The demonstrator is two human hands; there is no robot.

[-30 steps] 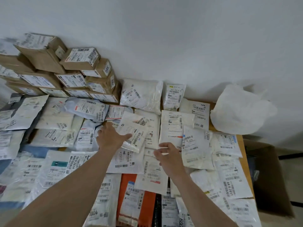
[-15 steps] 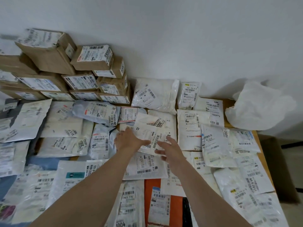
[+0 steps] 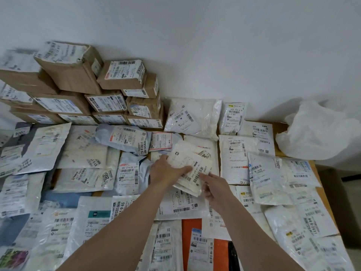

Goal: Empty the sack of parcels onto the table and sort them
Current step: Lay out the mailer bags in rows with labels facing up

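Currently both arms reach straight forward over the surface (image 3: 280, 127). Left hand (image 3: 168, 172) grips a small white parcel (image 3: 188, 163) at its left edge, thumb lying across the label. Right hand (image 3: 214, 185) pinches the parcel's lower right edge, fingers curled, wrist turned inward. Parcel sits tilted above the flat mailers (image 3: 234, 157) mid-surface. White sack (image 3: 316, 132) lies crumpled far right; cardboard boxes (image 3: 78, 85) are stacked back left.

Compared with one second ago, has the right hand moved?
Yes. Judged against the orange parcel, the right hand moved left, to the edge of the small packet that the left hand holds.
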